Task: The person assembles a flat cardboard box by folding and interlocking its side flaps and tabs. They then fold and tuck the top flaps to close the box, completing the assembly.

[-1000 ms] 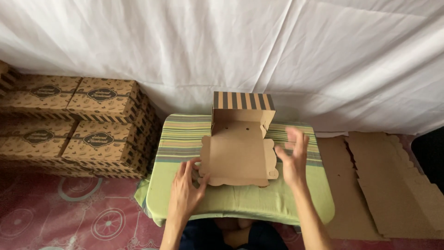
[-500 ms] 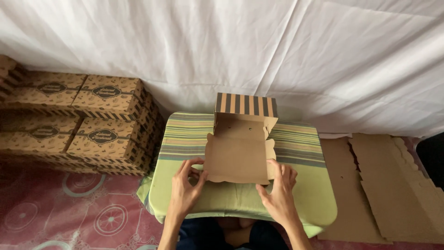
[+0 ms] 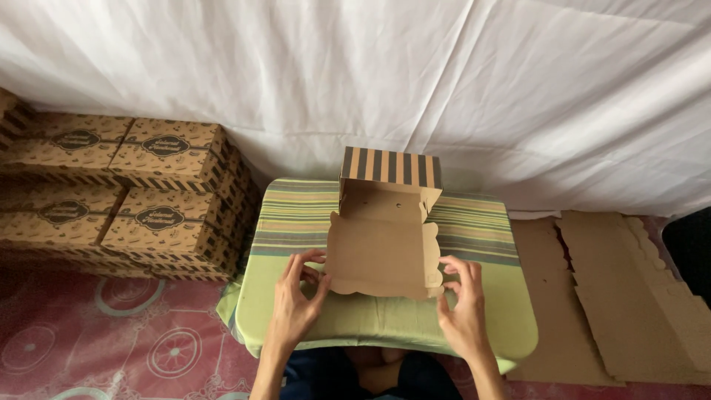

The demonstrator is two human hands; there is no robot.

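Hands (image 3: 296, 300) (image 3: 461, 307) spread, fingertips touching half-folded brown cardboard box (image 3: 381, 248), striped flap upright.

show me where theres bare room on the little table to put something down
Free: the striped cloth left of the cardboard box, the strip right of it, and the green front edge between the hands. Crowded: the table's middle, where left hand and right hand flank the box.

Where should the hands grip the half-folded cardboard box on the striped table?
Probably the half-folded cardboard box is best gripped by its near scalloped corners, from the person's side: the left hand and right hand already flank them, and the far striped flap stands upright.
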